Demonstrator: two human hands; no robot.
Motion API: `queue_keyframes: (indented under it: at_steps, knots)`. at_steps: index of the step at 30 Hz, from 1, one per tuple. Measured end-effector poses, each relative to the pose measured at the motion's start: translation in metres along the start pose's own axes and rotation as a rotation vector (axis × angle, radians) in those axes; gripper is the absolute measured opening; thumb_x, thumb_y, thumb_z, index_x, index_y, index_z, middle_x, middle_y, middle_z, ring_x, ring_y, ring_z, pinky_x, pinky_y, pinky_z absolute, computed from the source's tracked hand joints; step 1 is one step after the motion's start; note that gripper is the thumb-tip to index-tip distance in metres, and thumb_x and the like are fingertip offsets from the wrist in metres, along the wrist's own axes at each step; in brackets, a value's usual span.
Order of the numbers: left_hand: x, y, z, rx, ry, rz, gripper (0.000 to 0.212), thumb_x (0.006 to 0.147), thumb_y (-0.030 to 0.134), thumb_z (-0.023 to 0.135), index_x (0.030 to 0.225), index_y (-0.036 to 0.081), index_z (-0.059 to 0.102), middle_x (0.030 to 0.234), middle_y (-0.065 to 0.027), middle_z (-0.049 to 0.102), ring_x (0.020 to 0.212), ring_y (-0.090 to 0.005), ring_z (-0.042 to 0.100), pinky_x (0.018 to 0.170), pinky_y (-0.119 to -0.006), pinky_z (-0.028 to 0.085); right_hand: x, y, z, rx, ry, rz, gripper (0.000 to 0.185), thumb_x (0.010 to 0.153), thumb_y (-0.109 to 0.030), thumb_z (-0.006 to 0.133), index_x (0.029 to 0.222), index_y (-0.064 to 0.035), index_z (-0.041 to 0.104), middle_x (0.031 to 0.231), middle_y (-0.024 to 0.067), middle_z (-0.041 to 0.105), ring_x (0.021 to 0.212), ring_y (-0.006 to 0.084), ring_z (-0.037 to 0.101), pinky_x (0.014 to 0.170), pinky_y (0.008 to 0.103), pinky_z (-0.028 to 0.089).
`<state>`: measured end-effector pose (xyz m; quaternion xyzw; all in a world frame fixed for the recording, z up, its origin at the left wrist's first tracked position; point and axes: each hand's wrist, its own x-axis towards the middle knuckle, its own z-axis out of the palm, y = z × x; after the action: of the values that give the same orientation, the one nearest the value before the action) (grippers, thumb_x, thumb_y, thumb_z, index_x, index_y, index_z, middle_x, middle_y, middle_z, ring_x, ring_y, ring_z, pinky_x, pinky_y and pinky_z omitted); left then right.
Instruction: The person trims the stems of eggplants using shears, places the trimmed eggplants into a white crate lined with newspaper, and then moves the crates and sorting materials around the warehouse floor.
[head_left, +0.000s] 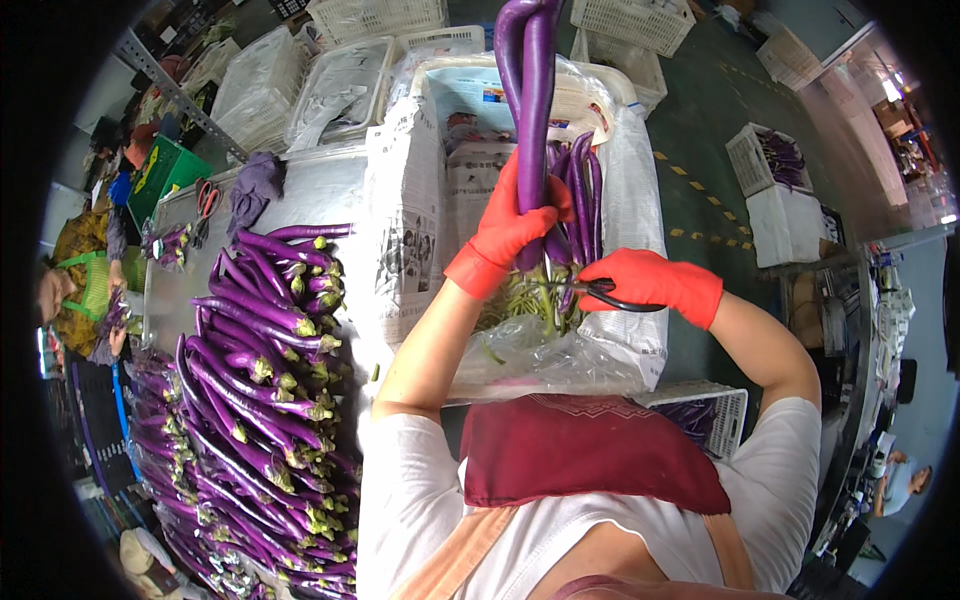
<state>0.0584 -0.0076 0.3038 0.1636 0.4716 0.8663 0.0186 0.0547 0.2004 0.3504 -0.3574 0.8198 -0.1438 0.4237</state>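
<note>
My left hand (517, 225), in a red rubber glove, grips long purple eggplants (534, 112) upright, with their stem ends pointing toward me. In my right hand (652, 285), also gloved in red, is a pair of black-handled scissors (604, 287). Their blades reach the stems below the held eggplants; how far apart the blades are I cannot tell. Both hands are over a crate lined with newspaper (420, 225) and plastic. More eggplants (585, 195) lie in its right side, and cut green stems (517, 300) are heaped at the near end.
A large pile of eggplants (255, 375) covers the metal table (322, 172) at left. Red-handled scissors (208, 201) and a purple cloth (256, 187) lie toward its far end. Across it a person (90, 285) handles wrapped eggplants. White crates (259, 90) stand behind; another eggplant crate (769, 161) is at right.
</note>
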Motion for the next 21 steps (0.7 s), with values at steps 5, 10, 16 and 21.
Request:
queue_keyframes:
  at_steps: [5, 10, 16, 21]
  knots:
    - [-0.023, 0.035, -0.01, 0.274, 0.322, 0.029, 0.089, 0.07, 0.0, 0.064, 0.146, 0.008, 0.019, 0.091, -0.01, 0.058, 0.083, -0.0203, 0.059, 0.074, -0.034, 0.051, 0.01, 0.01, 0.019, -0.137, 0.151, 0.078, 0.038, 0.085, -0.044, 0.06, 0.096, -0.0079, 0.064, 0.09, 0.0181, 0.066, 0.087, 0.0386, 0.062, 0.072, 0.0455, 0.048]
    - [-0.083, 0.121, -0.005, 0.385, 0.536, 0.088, 0.084, 0.074, 0.006, 0.064, 0.145, 0.006, 0.021, 0.096, -0.0129, 0.058, 0.081, -0.0206, 0.062, 0.074, -0.032, 0.05, 0.009, 0.055, 0.053, 0.827, 0.206, 0.006, 0.039, 0.084, -0.026, 0.07, 0.113, -0.0012, 0.061, 0.082, 0.0035, 0.065, 0.064, 0.011, 0.059, 0.058, 0.025, 0.047]
    - [-0.226, 0.23, -0.022, 0.766, 1.169, 0.181, 0.042, 0.077, 0.002, 0.062, 0.116, 0.003, 0.047, 0.085, -0.0069, 0.06, 0.07, -0.0164, 0.061, 0.063, -0.029, 0.05, -0.003, 0.036, 0.056, 0.914, 0.396, -0.005, 0.036, 0.089, -0.034, 0.06, 0.108, -0.0037, 0.063, 0.061, 0.0027, 0.054, 0.042, 0.0052, 0.042, 0.041, 0.0198, 0.031]
    - [-0.374, 0.261, -0.063, 1.896, 1.519, -0.198, 0.072, 0.078, 0.026, 0.068, 0.136, 0.002, 0.033, 0.106, -0.0234, 0.06, 0.089, -0.0382, 0.061, 0.08, -0.042, 0.049, -0.003, 0.059, 0.059, 1.105, 0.583, -0.045, 0.04, 0.088, -0.037, 0.062, 0.109, -0.0023, 0.062, 0.06, 0.0015, 0.051, 0.043, 0.006, 0.043, 0.041, 0.0202, 0.031]
